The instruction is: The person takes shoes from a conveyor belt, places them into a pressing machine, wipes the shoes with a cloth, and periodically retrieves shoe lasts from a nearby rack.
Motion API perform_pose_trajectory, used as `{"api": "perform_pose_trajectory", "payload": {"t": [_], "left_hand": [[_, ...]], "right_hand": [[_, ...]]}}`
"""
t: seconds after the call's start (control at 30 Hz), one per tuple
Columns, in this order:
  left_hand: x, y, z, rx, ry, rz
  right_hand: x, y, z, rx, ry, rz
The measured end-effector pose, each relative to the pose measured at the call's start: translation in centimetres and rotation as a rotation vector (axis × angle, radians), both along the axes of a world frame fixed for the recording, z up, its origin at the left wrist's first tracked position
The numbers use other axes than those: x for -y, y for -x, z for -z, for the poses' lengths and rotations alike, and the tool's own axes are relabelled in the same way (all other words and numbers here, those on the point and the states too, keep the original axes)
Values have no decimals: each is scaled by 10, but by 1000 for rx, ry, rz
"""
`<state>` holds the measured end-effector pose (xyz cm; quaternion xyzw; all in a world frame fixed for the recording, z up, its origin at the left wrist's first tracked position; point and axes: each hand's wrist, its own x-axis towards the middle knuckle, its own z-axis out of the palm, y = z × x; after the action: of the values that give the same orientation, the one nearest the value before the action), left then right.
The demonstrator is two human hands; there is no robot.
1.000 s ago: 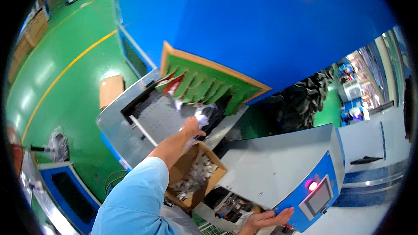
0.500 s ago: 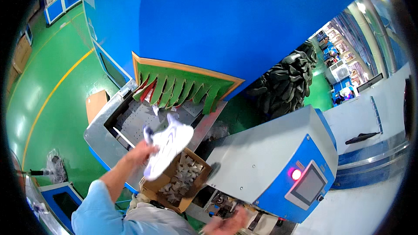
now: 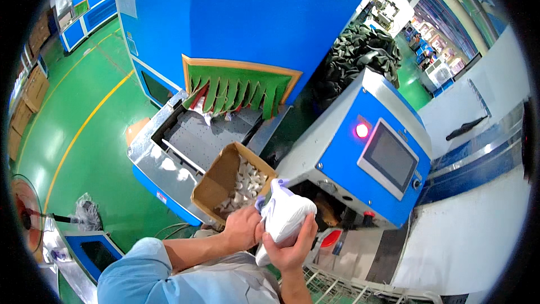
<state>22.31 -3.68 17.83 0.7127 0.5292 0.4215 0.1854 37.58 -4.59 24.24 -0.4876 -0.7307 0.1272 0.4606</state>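
Note:
A white shoe upper (image 3: 288, 217) with lavender parts is held low in front of my body, beside a cardboard box. Fingers of my right hand (image 3: 291, 247) wrap around its underside and right side, thumb on the near face. Closed against its left edge is my left hand (image 3: 245, 228), knuckles up; the fingertips are partly hidden by the shoe. The open cardboard box (image 3: 216, 183) holds many small white curved pieces (image 3: 247, 184).
Ahead stands a blue machine (image 3: 253, 17) with a green strip curtain (image 3: 239, 87) over its grey conveyor bed (image 3: 211, 132). On the right is a grey and blue machine with a screen (image 3: 388, 157) and lit red lamp (image 3: 361, 130). A white wire rack (image 3: 351, 290) sits below; a dark pile (image 3: 365, 59) lies behind.
The shoe upper has moved from over the conveyor bed down and right toward my body. My right hand has come up from the machine at the right and taken hold of it. The view has shifted.

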Motion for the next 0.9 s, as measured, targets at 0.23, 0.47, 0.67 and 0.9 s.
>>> {"api": "perform_pose_trajectory", "payload": {"t": [0.23,0.47,0.67,0.9], "left_hand": [[19,-55,19,878,917,-119],[22,-50,23,1129,1566,442],[36,-67,40,253,1227,672],[31,-64,49,190,766,850]], "right_hand": [[48,-90,58,-1244,491,67],[97,-143,77,-1078,870,-153],[129,-138,86,-1114,1016,89],[71,-121,55,-902,669,478]]}}
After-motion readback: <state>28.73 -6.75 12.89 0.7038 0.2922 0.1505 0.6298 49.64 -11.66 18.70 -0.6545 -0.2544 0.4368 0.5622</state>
